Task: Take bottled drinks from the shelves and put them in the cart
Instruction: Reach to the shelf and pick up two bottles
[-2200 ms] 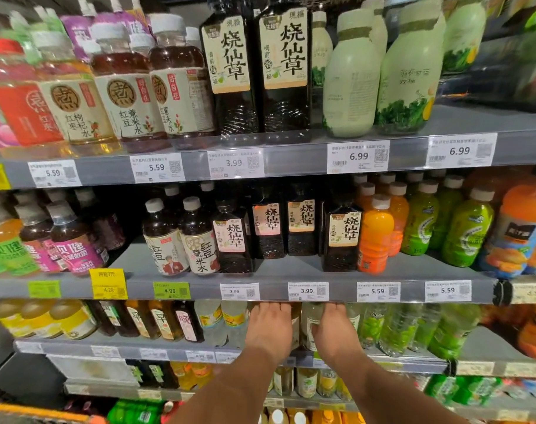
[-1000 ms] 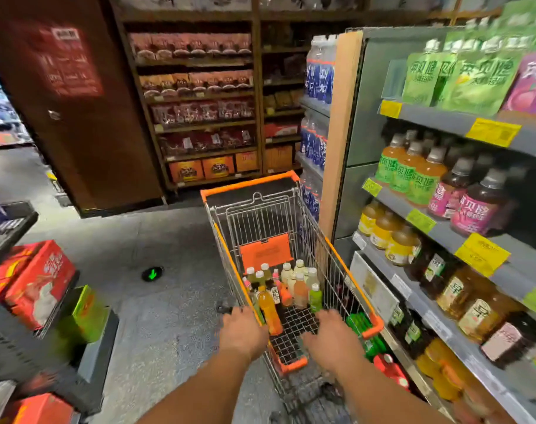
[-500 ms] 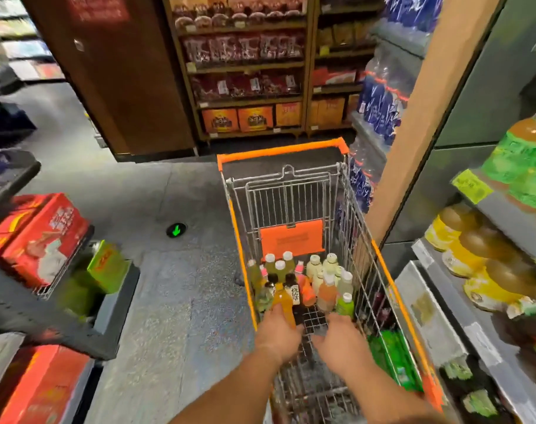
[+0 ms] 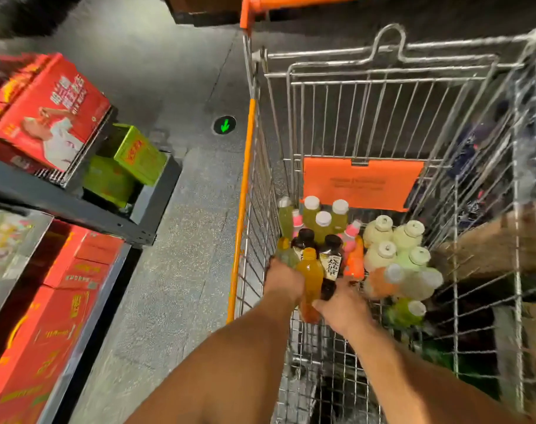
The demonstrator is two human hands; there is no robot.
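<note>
The wire shopping cart (image 4: 383, 81) with orange trim fills the right of the view, and several bottled drinks stand packed at its far end. Both my hands are down inside it. My left hand (image 4: 283, 281) is closed around an amber bottle (image 4: 310, 275) that stands upright between my hands. My right hand (image 4: 341, 307) is curled low among the bottles. Its thumb touches the amber bottle's lower end, beside a dark bottle with a cream label (image 4: 331, 264). What the right fingers hold is hidden. Pale green capped bottles (image 4: 393, 246) crowd the cart's right side.
An orange plastic flap (image 4: 361, 185) hangs on the cart's far wall. To the left, dark shelving holds red cartons (image 4: 46, 114) and green boxes (image 4: 138, 154), with more red cartons (image 4: 55, 316) below. A green arrow marker (image 4: 224, 125) is set in the grey floor.
I turned from the drink shelves to the cart, then leaned over it. Both hands went down among the bottles, the left carrying the amber bottle.
</note>
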